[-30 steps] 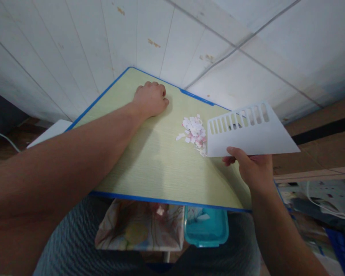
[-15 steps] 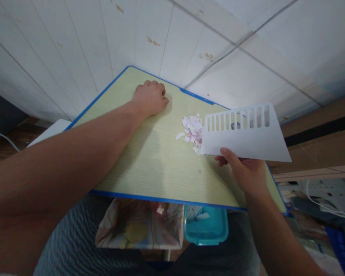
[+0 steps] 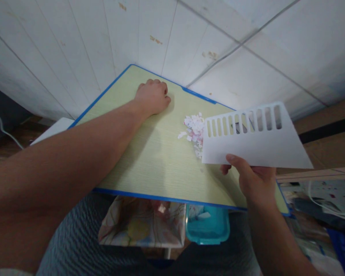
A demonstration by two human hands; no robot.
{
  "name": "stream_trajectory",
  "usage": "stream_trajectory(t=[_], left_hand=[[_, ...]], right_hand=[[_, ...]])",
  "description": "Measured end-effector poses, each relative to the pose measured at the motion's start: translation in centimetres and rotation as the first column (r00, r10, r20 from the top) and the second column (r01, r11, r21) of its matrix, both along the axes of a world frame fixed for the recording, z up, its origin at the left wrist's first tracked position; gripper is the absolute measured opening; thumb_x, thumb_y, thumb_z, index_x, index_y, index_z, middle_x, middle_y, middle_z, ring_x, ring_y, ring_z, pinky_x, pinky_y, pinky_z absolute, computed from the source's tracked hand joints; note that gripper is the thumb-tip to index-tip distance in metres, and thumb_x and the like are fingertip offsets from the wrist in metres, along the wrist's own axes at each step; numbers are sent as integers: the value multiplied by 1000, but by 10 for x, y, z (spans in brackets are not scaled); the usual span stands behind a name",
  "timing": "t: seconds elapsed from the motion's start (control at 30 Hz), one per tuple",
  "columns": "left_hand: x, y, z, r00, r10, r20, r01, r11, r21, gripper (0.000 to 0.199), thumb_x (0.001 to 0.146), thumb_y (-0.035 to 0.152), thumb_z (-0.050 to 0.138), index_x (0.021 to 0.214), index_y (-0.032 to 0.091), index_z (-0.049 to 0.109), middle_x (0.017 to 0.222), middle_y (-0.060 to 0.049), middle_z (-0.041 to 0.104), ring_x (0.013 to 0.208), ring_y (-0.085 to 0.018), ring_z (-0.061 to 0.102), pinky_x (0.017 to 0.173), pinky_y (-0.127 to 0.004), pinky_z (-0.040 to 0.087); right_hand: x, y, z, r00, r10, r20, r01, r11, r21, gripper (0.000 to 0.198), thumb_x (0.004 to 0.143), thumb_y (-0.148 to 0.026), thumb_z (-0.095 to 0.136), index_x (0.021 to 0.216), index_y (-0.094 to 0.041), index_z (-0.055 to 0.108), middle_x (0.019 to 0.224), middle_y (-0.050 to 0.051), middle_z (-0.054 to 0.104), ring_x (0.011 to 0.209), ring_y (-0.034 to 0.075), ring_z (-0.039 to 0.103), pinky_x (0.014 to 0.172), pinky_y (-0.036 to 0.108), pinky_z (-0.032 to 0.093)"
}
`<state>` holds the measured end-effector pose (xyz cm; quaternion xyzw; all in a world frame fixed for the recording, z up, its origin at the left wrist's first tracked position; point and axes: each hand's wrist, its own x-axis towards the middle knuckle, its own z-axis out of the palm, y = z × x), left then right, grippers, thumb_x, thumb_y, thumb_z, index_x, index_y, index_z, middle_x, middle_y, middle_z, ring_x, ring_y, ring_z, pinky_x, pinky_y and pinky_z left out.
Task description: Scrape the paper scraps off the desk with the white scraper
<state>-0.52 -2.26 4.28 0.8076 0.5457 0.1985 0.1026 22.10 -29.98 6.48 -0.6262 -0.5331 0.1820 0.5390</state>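
My right hand grips the lower edge of a white sheet with a row of slots, its thumb on the near face. The sheet is held tilted over the right side of a pale yellow tabletop with a blue edge. Against the sheet's left end lies a small heap of white and pink paper scraps, partly hidden by it. My left hand rests on the tabletop near the far edge, left of the scraps. Its fingers are curled, and what they hold, if anything, is hidden.
Below the near edge sit a patterned cloth-lined container and a turquoise plastic box with pale pieces inside. A white panelled wall with a cable stands behind the table. Cardboard boxes are at the right.
My right hand and the slotted sheet have moved slightly right and toward me, and the sheet looks larger. My left hand keeps its place on the tabletop. The view has shifted a little.
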Motion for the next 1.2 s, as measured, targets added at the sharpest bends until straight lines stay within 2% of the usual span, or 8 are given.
stream_trajectory(t=[0.17, 0.33, 0.5, 0.67, 0.83, 0.93, 1.03, 1.2], left_hand=[[-1, 4, -1, 998, -24, 57, 27, 999, -47, 60, 106, 49, 69, 161, 24, 71, 158, -13, 72, 161, -45, 47, 138, -65, 35], [-2, 2, 0, 998, -20, 61, 23, 999, -45, 61, 107, 54, 63, 159, 22, 72, 159, -11, 72, 160, -42, 46, 137, -63, 36], [-2, -1, 1, 992, -21, 122, 31, 996, -85, 77, 97, 70, 67, 162, 28, 70, 143, -5, 79, 161, -42, 40, 139, -70, 28], [-1, -1, 1, 994, -13, 106, 21, 997, -69, 68, 102, 64, 60, 157, 26, 74, 151, -8, 76, 160, -42, 44, 138, -66, 32], [-1, -1, 1, 994, -22, 104, 31, 995, -93, 73, 101, 66, 60, 163, 26, 68, 147, -6, 77, 161, -38, 41, 141, -65, 27], [0, -1, 0, 996, -8, 92, 17, 996, -93, 69, 104, 64, 59, 161, 26, 70, 155, -5, 74, 160, -37, 41, 140, -61, 30], [0, 0, -1, 996, 8, 90, 0, 996, -87, 66, 106, 62, 56, 159, 26, 72, 165, -3, 69, 158, -35, 43, 139, -56, 33], [1, 3, -3, 992, -14, 123, 26, 995, -96, 80, 99, 71, 56, 165, 28, 70, 159, -3, 73, 163, -38, 40, 141, -56, 29]], right_hand=[[8, -7, 1, 998, 48, 29, -45, 995, -92, 26, 87, -22, 82, 64, -24, 71, 58, -1, 71, 50, 20, 68, 51, 31, 59], [12, -7, 1, 1000, 10, 21, -9, 997, -71, 24, 86, -25, 83, 65, -25, 71, 60, -1, 72, 51, 20, 67, 51, 32, 58], [7, -13, 0, 997, 39, 59, -32, 991, -129, 34, 92, -28, 82, 60, -26, 70, 60, 2, 73, 56, 23, 71, 60, 36, 63], [-7, -23, -2, 994, 64, 92, -47, 983, -175, 38, 96, -32, 81, 60, -27, 69, 60, 3, 73, 54, 22, 70, 62, 35, 63], [-30, -32, -4, 991, 129, 29, -119, 967, -227, 34, 96, -32, 83, 64, -25, 75, 60, 3, 74, 54, 22, 72, 58, 33, 63], [-36, -33, -7, 987, 161, -17, -161, 960, -230, 35, 98, -33, 83, 65, -25, 76, 62, 4, 75, 57, 23, 73, 61, 34, 65], [-29, -28, -11, 993, 96, -67, -105, 981, -164, 35, 98, -32, 80, 65, -25, 72, 60, 3, 72, 58, 24, 71, 60, 37, 64], [3, -17, -18, 993, -78, -84, 72, 994, -77, 20, 93, -28, 79, 75, -27, 69, 61, -1, 68, 55, 22, 64, 50, 35, 54]])
